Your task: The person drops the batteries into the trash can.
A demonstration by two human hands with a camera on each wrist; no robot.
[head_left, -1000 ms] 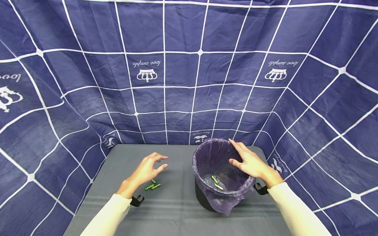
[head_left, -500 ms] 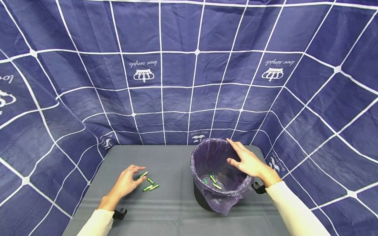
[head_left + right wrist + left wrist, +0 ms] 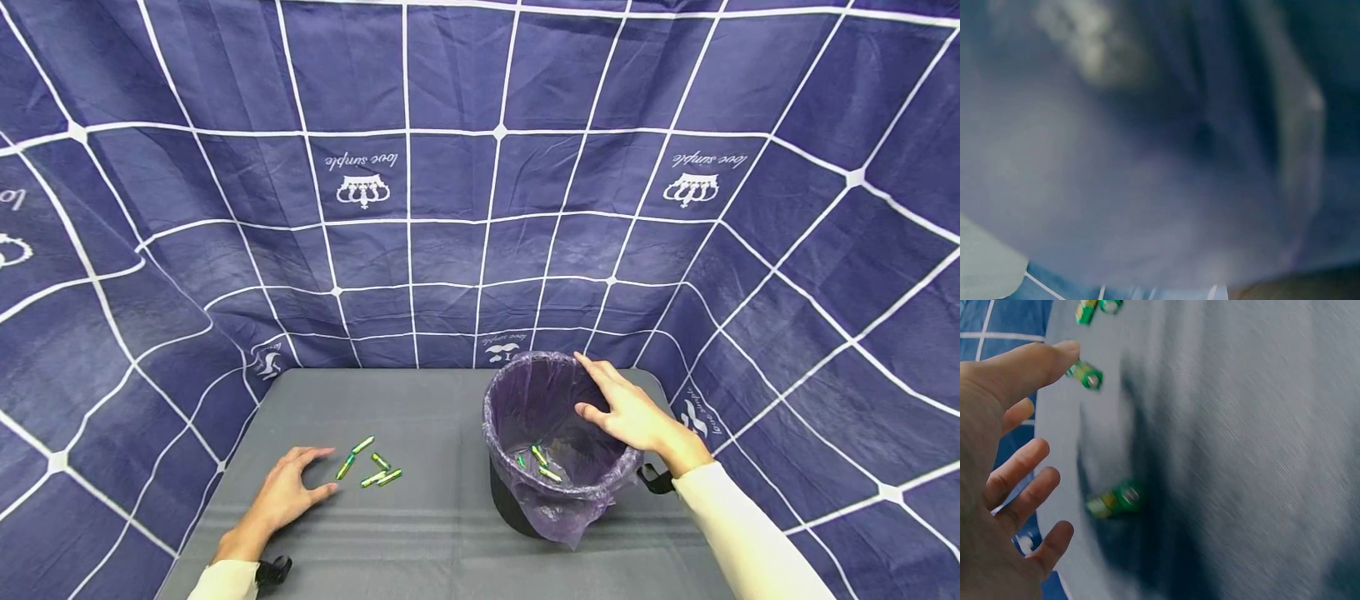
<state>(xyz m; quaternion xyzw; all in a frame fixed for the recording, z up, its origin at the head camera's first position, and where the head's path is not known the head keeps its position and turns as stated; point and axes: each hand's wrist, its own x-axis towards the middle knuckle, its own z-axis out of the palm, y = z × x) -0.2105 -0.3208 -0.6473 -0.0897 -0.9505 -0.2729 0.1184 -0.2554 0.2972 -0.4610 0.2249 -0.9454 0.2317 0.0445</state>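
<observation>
Just beyond the left fingers [image 3: 311,454] — five green batteries [image 3: 381,461], on grey tabletop [image 3: 420,542]

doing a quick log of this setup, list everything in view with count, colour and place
table: 1, grey, below the hands
bin: 1, black, on the table, right of centre
liner: 1, purple, inside the bin and hanging over its rim
loose batteries: 5, green and yellow, table's left half
binned batteries: seemingly 3, green and yellow, in the lined bin
cloth: count unclear, blue with white grid, back and sides
wrist bands: 2, black, one per wrist
sleeves: 2, cream, one per arm
left hand: 1, bare, beside loose batteries
right hand: 1, bare, at bin's right side
</observation>
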